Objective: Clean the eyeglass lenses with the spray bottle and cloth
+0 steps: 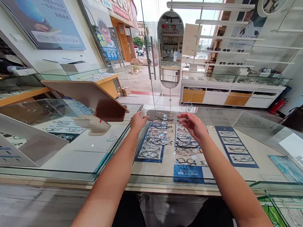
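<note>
My left hand (138, 120) is closed on a small whitish cloth (143, 113) at the far left edge of a grey tray (153, 113). Several pairs of glasses (164, 117) lie in a row beside it, on or above the glass counter. To the right, my right hand (191, 124) has its fingers curled and partly spread near the far end of another row of glasses (187, 143); nothing can be made out for certain in it. Clear round glasses (187, 106) stand just beyond my right hand.
Under the counter glass, glasses lie on blue display cards (252, 163). A brown board stand (111, 106) and a beige cloth-like item (93, 123) are at left. An oval mirror (169, 49) stands ahead, and a white cabinet (216, 97) is behind at right.
</note>
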{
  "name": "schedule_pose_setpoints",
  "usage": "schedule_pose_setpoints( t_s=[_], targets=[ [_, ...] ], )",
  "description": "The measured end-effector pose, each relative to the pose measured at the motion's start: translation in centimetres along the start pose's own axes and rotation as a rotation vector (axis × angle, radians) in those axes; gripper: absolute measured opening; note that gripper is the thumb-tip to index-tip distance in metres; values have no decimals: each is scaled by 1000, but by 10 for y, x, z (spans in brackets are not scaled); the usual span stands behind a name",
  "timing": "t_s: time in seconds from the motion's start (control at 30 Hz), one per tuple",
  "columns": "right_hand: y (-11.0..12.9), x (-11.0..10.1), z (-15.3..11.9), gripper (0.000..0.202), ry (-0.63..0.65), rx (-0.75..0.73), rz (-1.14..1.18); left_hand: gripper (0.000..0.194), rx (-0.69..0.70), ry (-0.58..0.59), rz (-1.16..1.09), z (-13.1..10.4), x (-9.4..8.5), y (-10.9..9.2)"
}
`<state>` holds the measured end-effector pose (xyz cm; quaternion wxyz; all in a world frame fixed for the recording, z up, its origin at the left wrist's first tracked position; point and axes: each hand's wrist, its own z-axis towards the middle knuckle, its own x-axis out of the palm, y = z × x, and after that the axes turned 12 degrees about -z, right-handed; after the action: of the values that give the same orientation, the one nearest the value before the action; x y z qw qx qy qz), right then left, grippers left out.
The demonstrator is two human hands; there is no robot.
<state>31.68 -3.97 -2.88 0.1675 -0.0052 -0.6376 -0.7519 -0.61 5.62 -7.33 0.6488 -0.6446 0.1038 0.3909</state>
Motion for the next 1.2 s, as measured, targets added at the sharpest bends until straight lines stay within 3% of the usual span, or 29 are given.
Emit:
schedule_pose_setpoints(
  t_s=[0.3, 0.37, 0.43, 0.5, 0.57, 0.67, 0.7, 0.77, 0.83, 0.93, 1.03, 1.2],
  targets=[
    [0, 0, 1, 45, -4, -10, 16, 57, -35, 3, -22, -6, -3, -6],
    [-1, -1, 2, 44, 2, -17, 23, 63, -45, -73, -86, -8, -10, -11],
    [-2, -3, 2, 42, 9, -26, 27, 58, -4, -222, -187, -9, -20, -17],
    [-3, -4, 3, 41, 11, -33, 27, 42, 105, -394, -360, -11, -30, -25],
    [-3, -5, 3, 40, 7, -37, 21, 30, 248, -460, -590, -17, -34, -37],
    [-3, -5, 4, 40, 6, -35, 11, 31, 368, -255, -836, -38, -25, -58],
    [-3, -5, 4, 40, 7, -35, 10, 35, 358, -94, -980, -47, -19, -64],
    [-3, -4, 3, 40, 10, -37, 12, 44, 273, 181, -1194, -67, -7, -75],
    [-2, -4, 3, 41, 6, -40, 18, 43, 178, 426, -1273, -84, 2, -82],
    [-2, -3, 3, 41, 1, -39, 26, 36, 97, 671, -1325, -99, 8, -88],
    [-2, -3, 3, 40, 9, -47, 26, 35, 55, 735, -1321, -104, 9, -91],
    [0, -2, 2, 37, 22, -60, 27, 46, 103, 647, -1219, -108, 12, -94]
  ],
)
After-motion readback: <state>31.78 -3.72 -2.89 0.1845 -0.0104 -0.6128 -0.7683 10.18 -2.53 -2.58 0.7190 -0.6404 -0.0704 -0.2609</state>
